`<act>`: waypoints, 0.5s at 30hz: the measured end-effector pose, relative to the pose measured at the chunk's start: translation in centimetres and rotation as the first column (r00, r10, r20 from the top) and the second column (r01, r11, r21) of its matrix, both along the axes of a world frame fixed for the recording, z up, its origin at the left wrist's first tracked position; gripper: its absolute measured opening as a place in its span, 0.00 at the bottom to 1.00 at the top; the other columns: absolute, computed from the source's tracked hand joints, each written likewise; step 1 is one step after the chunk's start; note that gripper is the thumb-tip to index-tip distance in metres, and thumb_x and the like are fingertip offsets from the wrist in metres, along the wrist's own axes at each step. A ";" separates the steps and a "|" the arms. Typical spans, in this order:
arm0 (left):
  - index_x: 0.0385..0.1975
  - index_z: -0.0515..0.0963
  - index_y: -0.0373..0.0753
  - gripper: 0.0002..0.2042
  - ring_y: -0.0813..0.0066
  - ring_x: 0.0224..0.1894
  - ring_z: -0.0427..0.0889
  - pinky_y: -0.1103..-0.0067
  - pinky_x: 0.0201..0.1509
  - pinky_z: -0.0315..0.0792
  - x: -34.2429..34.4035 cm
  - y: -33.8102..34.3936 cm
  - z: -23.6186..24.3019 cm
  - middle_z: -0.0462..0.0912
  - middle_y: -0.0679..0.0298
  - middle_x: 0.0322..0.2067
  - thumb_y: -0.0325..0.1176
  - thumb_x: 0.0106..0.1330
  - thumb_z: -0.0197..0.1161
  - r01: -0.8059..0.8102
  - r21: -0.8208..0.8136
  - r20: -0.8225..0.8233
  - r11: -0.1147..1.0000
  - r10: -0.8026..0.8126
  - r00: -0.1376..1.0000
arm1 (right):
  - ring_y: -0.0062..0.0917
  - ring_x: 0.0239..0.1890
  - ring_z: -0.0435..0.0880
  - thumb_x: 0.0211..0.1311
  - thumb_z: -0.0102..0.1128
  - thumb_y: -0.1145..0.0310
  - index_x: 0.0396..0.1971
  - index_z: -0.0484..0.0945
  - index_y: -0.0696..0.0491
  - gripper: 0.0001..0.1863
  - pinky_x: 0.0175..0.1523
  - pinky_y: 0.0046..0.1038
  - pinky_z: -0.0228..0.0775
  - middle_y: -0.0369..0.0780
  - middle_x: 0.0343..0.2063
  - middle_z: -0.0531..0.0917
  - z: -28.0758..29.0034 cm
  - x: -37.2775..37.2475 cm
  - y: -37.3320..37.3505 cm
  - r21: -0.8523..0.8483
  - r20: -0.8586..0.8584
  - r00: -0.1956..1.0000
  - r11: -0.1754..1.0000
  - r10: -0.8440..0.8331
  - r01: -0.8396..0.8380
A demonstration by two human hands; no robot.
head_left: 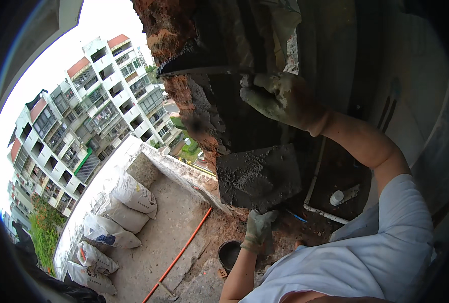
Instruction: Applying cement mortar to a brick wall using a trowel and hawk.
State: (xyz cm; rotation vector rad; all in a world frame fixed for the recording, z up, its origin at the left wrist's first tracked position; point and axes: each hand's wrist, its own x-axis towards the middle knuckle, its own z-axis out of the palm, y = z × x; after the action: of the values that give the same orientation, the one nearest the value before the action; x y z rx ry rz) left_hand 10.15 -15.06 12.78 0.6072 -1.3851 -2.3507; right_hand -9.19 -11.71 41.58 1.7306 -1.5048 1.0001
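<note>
My right hand [277, 100], in a pale, mortar-smeared work glove, is closed round the handle of a trowel. The trowel's thin dark blade [204, 70] reaches left from it, edge-on to me, across the rough brick column [186, 98]. Dark, wet mortar [234, 108] coats part of the column's face. Lower down, my left hand [259, 230], gloved too, grips a square mortar board [285, 161] from beneath. A low heap of grey mortar [252, 177] lies on the board, close against the column. The board's handle is hidden by my fingers.
A dark bucket [229, 254] stands on the floor near my left forearm. Several white sacks [133, 194] lean along the low parapet at left. An orange pipe [184, 248] crosses the concrete floor. White pipework [325, 214] runs at right. Apartment blocks [95, 96] rise outside.
</note>
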 end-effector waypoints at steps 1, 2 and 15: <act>0.40 0.81 0.33 0.12 0.76 0.31 0.80 0.78 0.35 0.76 0.5 -0.8 0.3 0.83 0.68 0.32 0.24 0.55 0.64 -0.020 -0.057 0.048 0.998 0.023 0.999 | 0.29 0.24 0.83 0.63 0.64 0.54 0.32 0.82 0.56 0.18 0.32 0.32 0.75 0.40 0.21 0.82 1.2 -0.3 -0.9 0.148 0.226 0.973 0.985 0.050 -0.085; 0.40 0.81 0.33 0.12 0.76 0.31 0.80 0.78 0.35 0.76 1.2 -1.3 0.5 0.83 0.68 0.32 0.24 0.55 0.64 -0.050 -0.058 0.045 0.997 0.052 0.998 | 0.28 0.24 0.83 0.64 0.63 0.53 0.33 0.81 0.57 0.19 0.32 0.32 0.75 0.41 0.21 0.82 2.7 -0.6 -2.4 0.237 0.276 0.961 0.969 0.007 -0.075; 0.33 0.82 0.36 0.07 0.74 0.24 0.79 0.75 0.25 0.76 -5.8 -3.5 4.5 0.80 0.66 0.26 0.29 0.56 0.66 -0.079 0.000 -0.005 0.997 0.079 0.997 | 0.32 0.28 0.86 0.61 0.60 0.61 0.29 0.87 0.58 0.15 0.38 0.36 0.75 0.41 0.26 0.87 20.7 2.9 -9.9 0.594 -0.135 0.878 0.672 -0.459 0.443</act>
State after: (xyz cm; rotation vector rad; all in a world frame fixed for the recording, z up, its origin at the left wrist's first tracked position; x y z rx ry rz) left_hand 4.31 -18.54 17.25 0.6435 -1.3341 -2.2882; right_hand -6.32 -21.61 62.24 1.5848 -2.3109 0.2696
